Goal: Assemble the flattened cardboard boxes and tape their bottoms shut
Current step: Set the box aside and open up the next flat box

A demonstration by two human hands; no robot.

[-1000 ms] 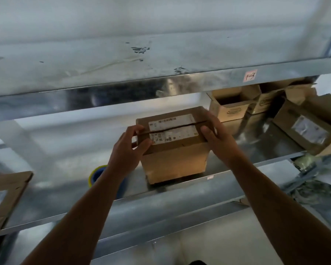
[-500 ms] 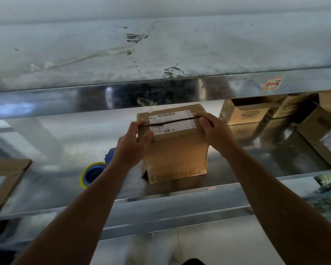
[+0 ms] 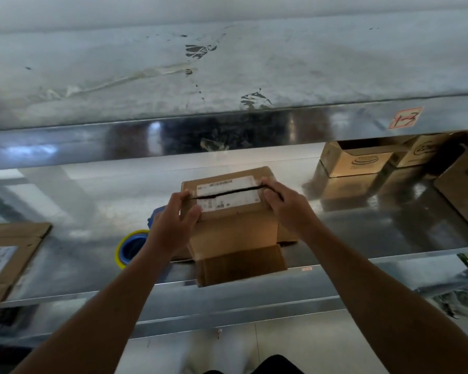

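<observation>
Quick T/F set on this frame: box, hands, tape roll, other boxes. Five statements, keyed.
1. The left hand and the right hand both hold the box at its top. True.
2. The top seam is taped shut. False: a dark gap runs along it, with no tape over it.
3. The right hand holds the tape roll. False: the roll lies on the shelf, left of the box.
4. A flattened box lies at the shelf's left end. True.
5. The rear box on the right is closed. False: its top is open.
</observation>
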